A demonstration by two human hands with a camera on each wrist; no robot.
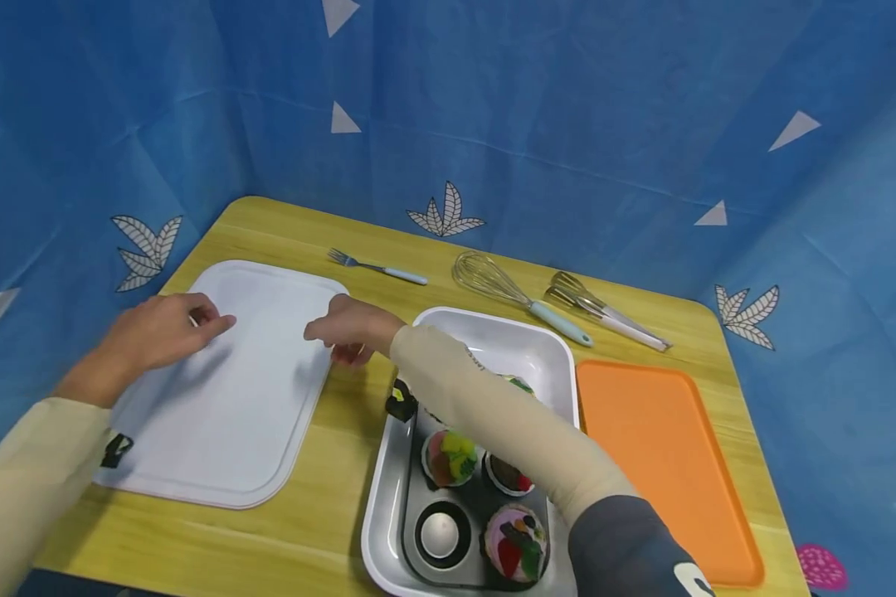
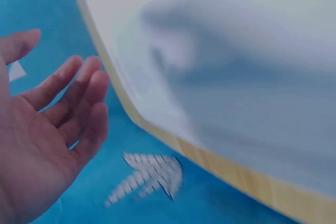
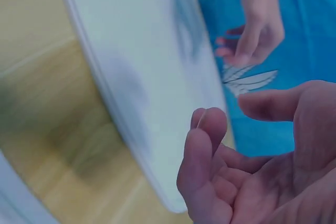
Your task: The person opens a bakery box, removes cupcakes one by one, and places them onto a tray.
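Note:
My left hand [image 1: 166, 329] hovers above the left part of a white cutting board [image 1: 246, 406], fingers loosely bent. The left wrist view shows its palm with nothing in it and thumb apart from the fingers. Over the board's right edge is my right hand [image 1: 353, 329]; its fingers curl loosely and its thumb stands away from them [image 3: 210, 129], holding nothing. The right forearm crosses a white tray [image 1: 371, 522]. In that tray sits a dark muffin tin [image 1: 416, 560] with several decorated cupcakes, such as a pink-topped one [image 1: 515, 543]; the sleeve partly hides them.
Behind the board lies a fork [image 1: 388, 270]. A whisk [image 1: 530, 303] with a pale green handle and metal tongs [image 1: 612, 315] lie at the back right. An orange tray [image 1: 657, 464] is right of the white tray. Blue patterned cloth [image 1: 567, 124] hangs behind the wooden table [image 1: 321, 531].

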